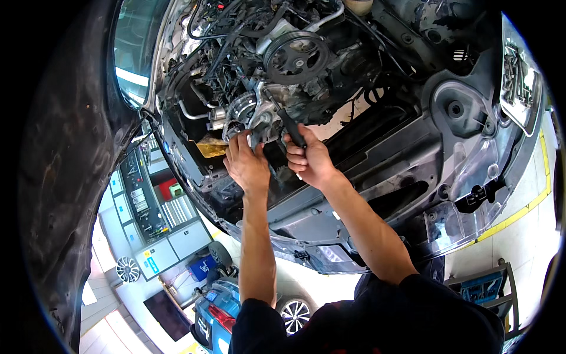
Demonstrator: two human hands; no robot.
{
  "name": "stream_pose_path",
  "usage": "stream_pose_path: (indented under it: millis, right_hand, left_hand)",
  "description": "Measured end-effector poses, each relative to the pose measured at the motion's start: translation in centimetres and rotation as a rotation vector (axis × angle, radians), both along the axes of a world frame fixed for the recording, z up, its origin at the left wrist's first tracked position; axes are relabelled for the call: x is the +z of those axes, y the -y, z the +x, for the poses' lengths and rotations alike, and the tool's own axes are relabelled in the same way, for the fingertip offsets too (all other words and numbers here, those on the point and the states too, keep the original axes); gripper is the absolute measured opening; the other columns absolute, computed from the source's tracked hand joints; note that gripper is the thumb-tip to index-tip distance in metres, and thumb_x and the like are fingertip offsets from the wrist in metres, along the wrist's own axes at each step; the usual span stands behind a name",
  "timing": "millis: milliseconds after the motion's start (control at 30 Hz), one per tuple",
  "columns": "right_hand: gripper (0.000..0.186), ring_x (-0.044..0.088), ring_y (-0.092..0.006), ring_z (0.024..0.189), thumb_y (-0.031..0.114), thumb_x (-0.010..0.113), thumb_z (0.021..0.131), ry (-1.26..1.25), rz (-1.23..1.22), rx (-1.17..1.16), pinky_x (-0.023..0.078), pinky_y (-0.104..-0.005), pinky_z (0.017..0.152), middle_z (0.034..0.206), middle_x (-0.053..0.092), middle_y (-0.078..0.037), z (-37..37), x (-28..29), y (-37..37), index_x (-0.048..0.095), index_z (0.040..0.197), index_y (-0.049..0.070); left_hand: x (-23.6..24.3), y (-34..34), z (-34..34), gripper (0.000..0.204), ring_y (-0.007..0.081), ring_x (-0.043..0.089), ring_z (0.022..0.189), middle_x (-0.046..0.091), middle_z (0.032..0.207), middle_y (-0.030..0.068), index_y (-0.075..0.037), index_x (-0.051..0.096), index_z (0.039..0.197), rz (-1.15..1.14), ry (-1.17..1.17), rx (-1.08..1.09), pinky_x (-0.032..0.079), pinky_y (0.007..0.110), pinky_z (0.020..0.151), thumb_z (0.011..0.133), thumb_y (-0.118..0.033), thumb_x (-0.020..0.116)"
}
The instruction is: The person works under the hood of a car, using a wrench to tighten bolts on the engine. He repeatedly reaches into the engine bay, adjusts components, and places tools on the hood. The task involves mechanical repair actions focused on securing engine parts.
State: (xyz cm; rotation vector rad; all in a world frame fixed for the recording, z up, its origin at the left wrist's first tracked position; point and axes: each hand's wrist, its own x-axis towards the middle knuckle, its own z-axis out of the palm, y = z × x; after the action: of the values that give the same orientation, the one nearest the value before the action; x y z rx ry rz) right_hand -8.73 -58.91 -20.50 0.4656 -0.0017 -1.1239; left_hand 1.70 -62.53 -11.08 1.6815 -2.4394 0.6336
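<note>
In my right hand (309, 156) is a screwdriver (290, 127) with a thick black handle, my fingers wrapped round it. Its thin shaft points up and left into the engine (295, 88), where the tip is hard to make out. My left hand (246, 162) reaches to the engine's lower front, just left of the screwdriver. Its fingers are bent and its thumb lies near a dark grey piece (257, 135); what they pinch is partly hidden. A round metal pulley (243, 107) sits just above the left fingers, and a large black pulley (296, 57) is higher up.
A yellow-brown piece (210, 147) lies left of my left hand. The car's front panel (377, 171) runs below my forearms. At the right rim, a white tray (522, 82) holds loose bolts. The raised hood (65, 147) fills the left; a tool cabinet (177, 242) stands beyond.
</note>
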Motion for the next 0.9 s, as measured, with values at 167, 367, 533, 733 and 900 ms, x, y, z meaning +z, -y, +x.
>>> stream_pose_path:
  millis: [167, 367, 533, 733, 900]
  right_hand:
    - [0.045, 0.025, -0.0051, 0.037, 0.052, 0.035, 0.097, 0.430, -0.116, -0.021, 0.018, -0.0198, 0.035, 0.050, 0.031, 0.007, -0.4, -0.7, 0.5, 0.051, 0.079, 0.014]
    - [0.045, 0.046, -0.0098, 0.045, 0.050, 0.041, 0.096, -1.039, 0.170, -0.034, 0.035, -0.0249, 0.042, 0.061, 0.051, 0.001, 0.2, 0.9, -0.1, 0.054, 0.088, 0.008]
    - [0.040, 0.050, -0.0093, 0.050, 0.044, 0.050, 0.095, -1.173, 0.030, -0.343, 0.040, -0.0209, 0.048, 0.067, 0.054, 0.001, 0.3, 0.5, -0.9, 0.054, 0.101, 0.004]
    - [0.040, 0.047, -0.0083, 0.050, 0.039, 0.050, 0.097, -0.970, 0.114, -0.132, 0.042, -0.0240, 0.043, 0.069, 0.050, -0.001, 0.8, 1.4, -1.5, 0.049, 0.108, 0.000]
    - [0.041, 0.042, -0.0100, 0.047, 0.044, 0.040, 0.099, -0.438, 0.169, -0.161, 0.039, -0.0263, 0.042, 0.070, 0.051, -0.002, 0.6, 2.0, -1.3, 0.052, 0.102, 0.004]
  left_hand:
    - [-1.6, 0.2, -1.4, 0.036, 0.0145, 0.058, 0.069, 0.063, 0.080, 0.0025, -0.001, 0.062, 0.109, 1.080, -1.549, 0.599, 0.046, 0.029, 0.059, 0.095, -0.033, 0.055]
    - [-2.8, 2.8, -2.8, 0.029, 0.0093, 0.051, 0.060, 0.058, 0.073, -0.0007, -0.003, 0.064, 0.096, 1.210, -1.617, 0.527, 0.041, 0.022, 0.054, 0.090, -0.031, 0.063]
    - [-3.2, 2.7, -2.6, 0.043, 0.0170, 0.063, 0.082, 0.065, 0.106, 0.0112, -0.003, 0.054, 0.112, 1.230, -1.511, 0.555, 0.050, 0.031, 0.065, 0.089, -0.039, 0.062]
    - [-3.4, 3.6, -2.9, 0.043, 0.0229, 0.064, 0.096, 0.065, 0.111, 0.0147, 0.001, 0.058, 0.110, 1.134, -1.436, 0.483, 0.053, 0.031, 0.071, 0.092, -0.038, 0.057]
    - [-3.5, 3.4, -2.9, 0.045, 0.0197, 0.065, 0.092, 0.065, 0.110, 0.0137, 0.001, 0.056, 0.115, 1.252, -1.604, 0.507, 0.053, 0.027, 0.073, 0.092, -0.038, 0.058]
